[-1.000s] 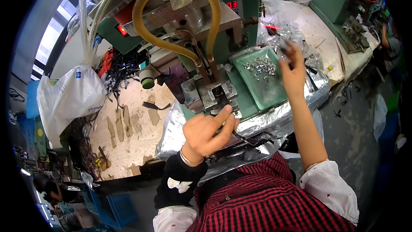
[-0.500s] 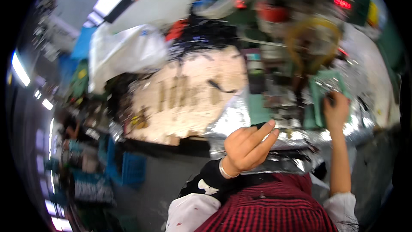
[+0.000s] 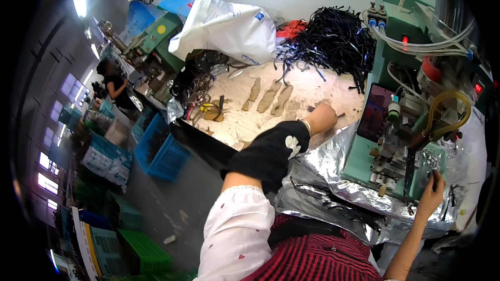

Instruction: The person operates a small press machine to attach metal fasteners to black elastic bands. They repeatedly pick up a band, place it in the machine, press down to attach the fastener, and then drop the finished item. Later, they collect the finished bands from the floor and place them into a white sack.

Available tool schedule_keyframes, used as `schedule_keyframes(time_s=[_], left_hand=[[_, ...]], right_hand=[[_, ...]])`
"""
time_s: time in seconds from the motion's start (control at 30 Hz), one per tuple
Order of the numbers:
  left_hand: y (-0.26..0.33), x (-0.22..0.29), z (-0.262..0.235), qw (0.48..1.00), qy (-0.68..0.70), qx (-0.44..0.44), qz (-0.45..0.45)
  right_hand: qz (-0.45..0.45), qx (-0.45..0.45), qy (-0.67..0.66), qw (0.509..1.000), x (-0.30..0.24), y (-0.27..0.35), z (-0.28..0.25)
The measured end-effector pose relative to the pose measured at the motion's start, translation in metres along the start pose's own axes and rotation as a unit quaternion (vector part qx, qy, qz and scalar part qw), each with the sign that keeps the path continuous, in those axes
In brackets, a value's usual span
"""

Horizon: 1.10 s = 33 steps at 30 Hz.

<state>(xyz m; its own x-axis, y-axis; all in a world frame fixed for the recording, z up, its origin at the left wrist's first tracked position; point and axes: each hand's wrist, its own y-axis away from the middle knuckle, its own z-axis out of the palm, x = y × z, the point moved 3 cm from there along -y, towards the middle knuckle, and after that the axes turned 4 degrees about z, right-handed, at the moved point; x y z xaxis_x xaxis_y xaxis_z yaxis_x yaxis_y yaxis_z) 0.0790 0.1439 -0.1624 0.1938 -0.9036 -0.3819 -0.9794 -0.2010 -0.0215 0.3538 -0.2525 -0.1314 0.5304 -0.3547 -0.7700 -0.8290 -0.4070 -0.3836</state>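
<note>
My left hand (image 3: 321, 118) reaches across to the pale wooden tabletop (image 3: 237, 132), its fingers closed over a short dark strap (image 3: 341, 115). Only bits of the strap show at either side of the fist. My right hand (image 3: 432, 198) is at the green tray (image 3: 440, 151) of small shiny metal pieces (image 3: 428, 162), beside the bench machine (image 3: 388, 164). Its fingertips are pinched together around something dark that I cannot make out. Three tan-brown marks or strips, one of them a flat strip (image 3: 269, 97), lie on the wood beyond my left hand.
A pile of black straps (image 3: 336, 41) lies at the back beside a white plastic bag (image 3: 229, 28). A phone (image 3: 375, 112) leans on the machine. Silver foil (image 3: 333, 161) covers the near edge. A blue crate (image 3: 164, 148) stands on the floor; another person (image 3: 114, 86) is far left.
My left hand has gone from in front of my body out onto the wooden tabletop and closed on the strap. The view has swung left; my right hand remains by the tray.
</note>
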Motion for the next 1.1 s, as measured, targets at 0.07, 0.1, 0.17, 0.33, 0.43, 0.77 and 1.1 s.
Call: schedule_keyframes(time_s=[0.07,0.1,0.17,0.33,0.43,0.77,1.1], left_hand=[[-0.015,0.002,-0.007,1.0,-0.022,-0.01,-0.001],[-0.014,-0.002,-0.013,0.999,-0.009,-0.016,-0.027],[-0.009,-0.005,-0.025,0.985,0.106,0.089,-0.104],[0.027,0.012,-0.056,0.868,0.276,0.302,-0.28],[0.032,0.03,-0.07,0.807,0.396,0.292,-0.328],[0.034,0.086,-0.17,0.742,0.452,0.455,-0.197],[0.017,0.154,-0.249,0.804,0.298,0.487,0.166]], right_hand=[[-0.001,0.043,0.011,0.999,0.007,0.013,-0.021],[-0.02,0.078,0.019,0.997,0.002,0.019,-0.029],[-0.003,0.089,0.049,0.995,0.017,0.03,-0.054],[-0.017,0.042,-0.061,0.997,-0.053,0.022,-0.05],[-0.128,-0.029,-0.12,0.984,-0.128,-0.002,-0.019],[0.06,-0.056,-0.392,0.916,-0.16,-0.002,0.037],[0.022,-0.184,-0.373,0.909,-0.189,0.009,0.003]])
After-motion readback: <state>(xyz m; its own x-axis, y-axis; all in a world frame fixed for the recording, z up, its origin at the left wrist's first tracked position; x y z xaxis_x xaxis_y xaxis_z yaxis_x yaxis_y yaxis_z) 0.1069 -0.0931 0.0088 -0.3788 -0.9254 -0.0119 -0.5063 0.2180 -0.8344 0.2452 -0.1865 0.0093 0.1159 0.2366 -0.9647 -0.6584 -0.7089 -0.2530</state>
